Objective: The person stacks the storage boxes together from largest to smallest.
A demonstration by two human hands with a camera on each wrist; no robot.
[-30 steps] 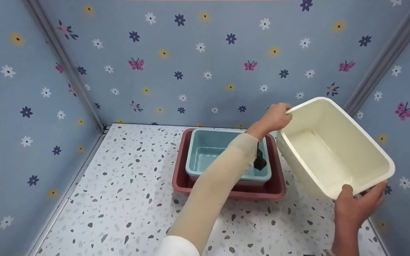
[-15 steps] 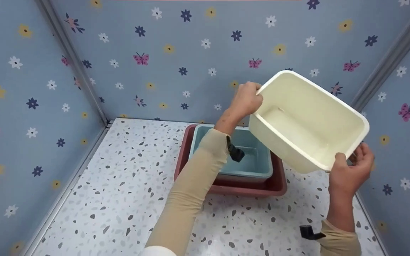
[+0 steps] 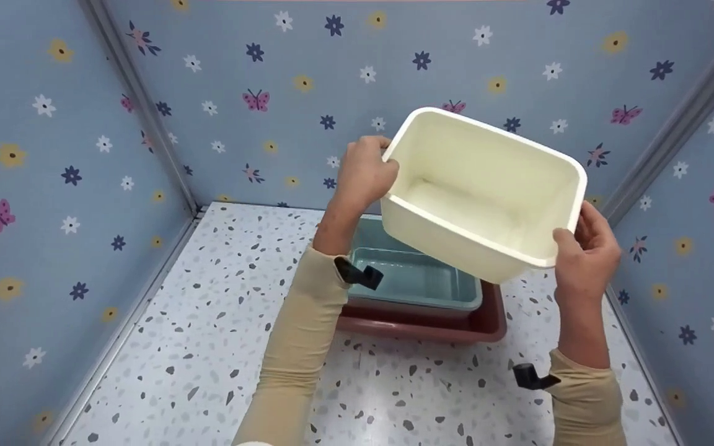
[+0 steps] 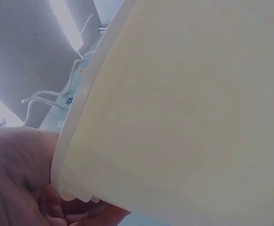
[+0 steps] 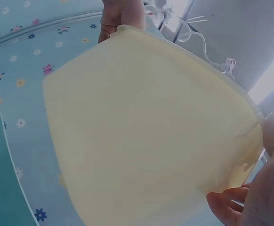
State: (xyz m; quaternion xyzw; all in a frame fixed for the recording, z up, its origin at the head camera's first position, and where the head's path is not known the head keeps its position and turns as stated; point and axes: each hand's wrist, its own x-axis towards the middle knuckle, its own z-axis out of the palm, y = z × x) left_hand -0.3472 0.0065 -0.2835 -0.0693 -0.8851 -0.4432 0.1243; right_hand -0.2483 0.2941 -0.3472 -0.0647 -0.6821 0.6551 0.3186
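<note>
A cream plastic basin (image 3: 475,214) hangs tilted in the air, its hollow side facing me. My left hand (image 3: 363,173) grips its left rim, and my right hand (image 3: 586,254) holds the lower right rim with the thumb over the edge. Below it, a light blue basin (image 3: 406,279) sits inside a larger dark red basin (image 3: 431,328) on the table. The cream basin covers the back right part of both. In the left wrist view the outer wall of the cream basin (image 4: 174,113) fills most of the picture; the right wrist view shows the fingers (image 5: 224,207) under its rim.
The white speckled table (image 3: 208,322) stands between flowered blue walls (image 3: 282,124) at the back and sides. Grey metal posts (image 3: 140,99) mark the corners. A black wrist camera mount (image 3: 360,274) sits on the left sleeve, another (image 3: 533,376) on the right.
Both hands have carried the cream basin left and up, from right of the stacked basins to above them. Its tilt has lessened. Neither hand has let go.
</note>
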